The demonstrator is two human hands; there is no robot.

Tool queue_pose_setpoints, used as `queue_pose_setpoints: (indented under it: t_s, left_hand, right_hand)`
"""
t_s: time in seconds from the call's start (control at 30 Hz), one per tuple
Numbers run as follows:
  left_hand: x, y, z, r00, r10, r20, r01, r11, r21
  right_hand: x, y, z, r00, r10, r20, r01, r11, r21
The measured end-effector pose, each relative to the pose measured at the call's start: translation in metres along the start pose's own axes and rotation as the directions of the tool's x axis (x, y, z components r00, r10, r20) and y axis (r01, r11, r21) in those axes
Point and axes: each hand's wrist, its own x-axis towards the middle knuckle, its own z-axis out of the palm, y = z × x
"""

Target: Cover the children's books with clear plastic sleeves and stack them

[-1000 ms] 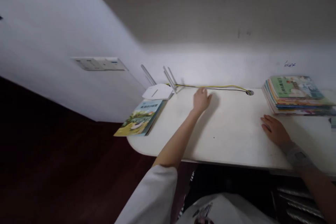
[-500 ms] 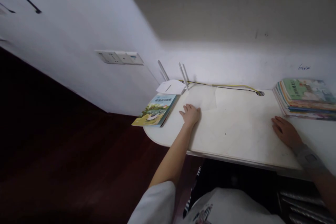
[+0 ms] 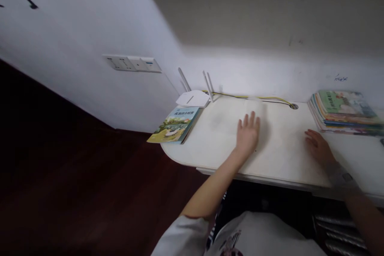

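My left hand lies flat, palm down and fingers spread, near the middle of the white desk. Beneath and beyond its fingers is a thin pale sheet, blurred; whether it is paper or a wipe I cannot tell. My right hand, with a watch on the wrist, rests on the desktop just in front of a stack of books. Its fingers are stretched out and grip nothing.
At the desk's left end, a picture book lies in front of a white router with upright antennas. A yellow cable and a black one run along the wall to a round hole. Wall sockets are at left.
My left hand has slid right across the desk, away from the picture book, and the pale sheet has shifted right with it. My right hand stays by the book stack.
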Motion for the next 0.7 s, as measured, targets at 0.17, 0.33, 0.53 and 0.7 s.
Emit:
queue_pose_setpoints:
  t_s: [0.17, 0.33, 0.53, 0.7]
  left_hand:
    - [-0.051, 0.086, -0.012, 0.690, 0.723, 0.034, -0.669, 0.654, -0.353]
    - [-0.069, 0.088, -0.029, 0.338, 0.927, -0.159, -0.632, 0.099, -0.768]
    - [-0.016, -0.024, -0.016, 0.921, 0.390, -0.025, -0.269, 0.586, -0.765]
    - [0.016, -0.168, 0.008, 0.895, -0.433, 0.109, 0.444, 0.889, -0.109]
  right_hand:
    - [0.015, -0.033, -0.006, 0.981, 0.100, -0.165, -0.073, 0.985, 0.158]
    - [0.015, -0.062, -0.015, 0.980, -0.083, -0.180, 0.083, 0.997, -0.008]
    - [-0.019, -0.136, 0.029, 0.905, -0.216, 0.368, 0.316, 0.919, -0.238]
    - [-0.028, -0.159, 0.057, 0.772, -0.198, 0.605, 0.399, 0.891, -0.217]
